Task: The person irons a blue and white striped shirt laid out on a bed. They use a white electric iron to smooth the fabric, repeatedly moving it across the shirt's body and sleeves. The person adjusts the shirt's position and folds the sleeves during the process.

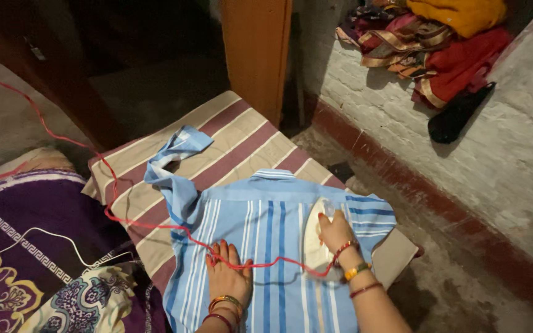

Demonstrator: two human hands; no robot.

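Iron [317, 237] in right hand [335, 233] points toward collar [274, 175].

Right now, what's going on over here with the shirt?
A person is ironing a blue striped shirt spread on a striped padded surface. The right hand has its grip around a white iron resting on the shirt's upper back, near the collar. The left hand lies flat on the cloth, pressing it down. The iron's red cord trails across the shirt and off to the left. A pile of folded clothes sits on the brick ledge behind.
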